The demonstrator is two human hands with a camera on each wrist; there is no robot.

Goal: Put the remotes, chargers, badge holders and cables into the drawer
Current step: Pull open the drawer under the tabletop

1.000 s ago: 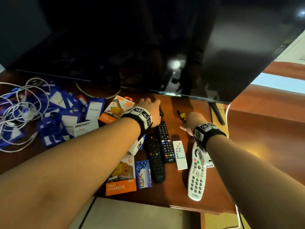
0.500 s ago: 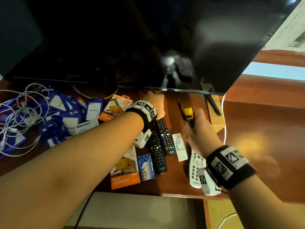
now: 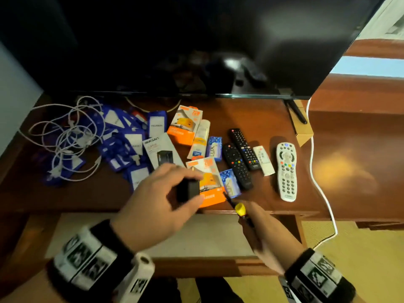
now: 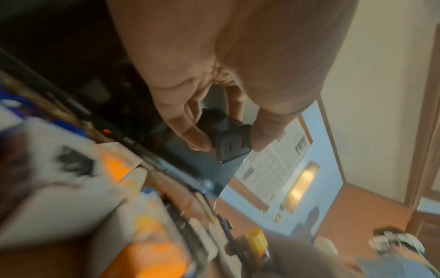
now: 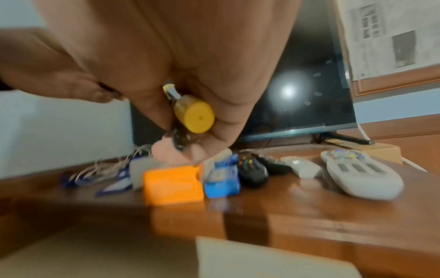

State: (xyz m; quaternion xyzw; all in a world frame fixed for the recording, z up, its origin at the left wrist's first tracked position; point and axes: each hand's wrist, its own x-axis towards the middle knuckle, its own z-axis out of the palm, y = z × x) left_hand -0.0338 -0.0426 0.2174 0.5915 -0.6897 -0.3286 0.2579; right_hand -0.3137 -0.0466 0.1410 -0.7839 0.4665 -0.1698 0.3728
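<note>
Open drawer [image 3: 218,237] below desk front edge, pale liner bare where visible; both hands above it, likely about to drop loads.
Left hand [image 3: 157,206]: fingers and thumb pinch small black charger block [image 3: 189,190], matte, boxy.
Right hand [image 3: 260,228]: curled round yellow-capped tool [image 3: 240,208], dark shaft.
Desk [image 3: 262,200], mid: orange charger boxes [image 3: 205,182], four remotes [image 3: 286,171].
Far left corner: blue badge holders [image 3: 131,145], white cables [image 3: 65,136], tangled.

Orange charger boxes [image 3: 205,182], blue badge holders [image 3: 122,136], white cables [image 3: 65,136].
</note>
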